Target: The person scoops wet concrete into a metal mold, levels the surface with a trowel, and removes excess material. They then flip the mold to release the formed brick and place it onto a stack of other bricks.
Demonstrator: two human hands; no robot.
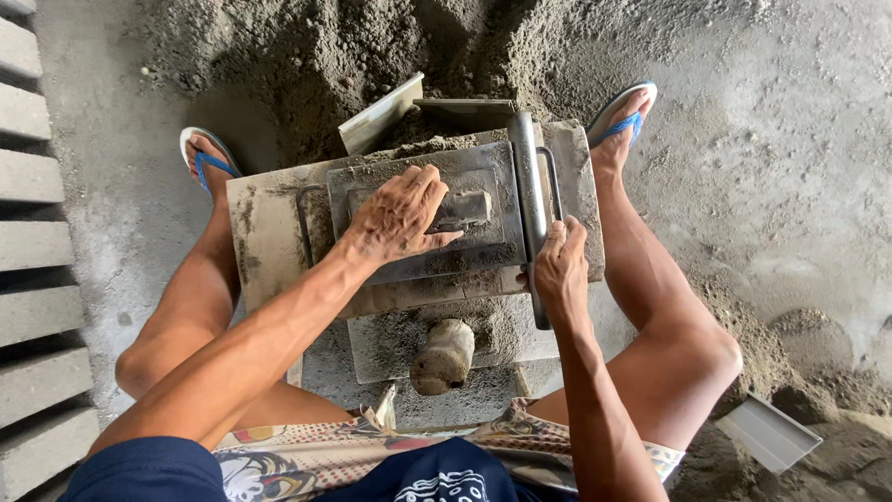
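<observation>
A grey metal block mould (pixel 269 232), dusted with cement mix, sits between my legs on the floor. My left hand (pixel 398 216) lies spread on the mould's top press plate (pixel 483 177), fingers over its small raised handle (pixel 465 206). My right hand (pixel 560 263) is closed around the upright metal lever bar (pixel 528 186) at the mould's right side. A stubby cement-caked wooden handle (pixel 444 356) lies in front of the mould, near my lap.
A heap of dark sand-cement mix (pixel 372 46) rises behind the mould, with a flat board (pixel 379 113) stuck in it. Finished grey blocks (pixel 32 242) are lined up along the left. Another flat board (pixel 769 431) lies at lower right. My feet wear blue flip-flops (pixel 624 112).
</observation>
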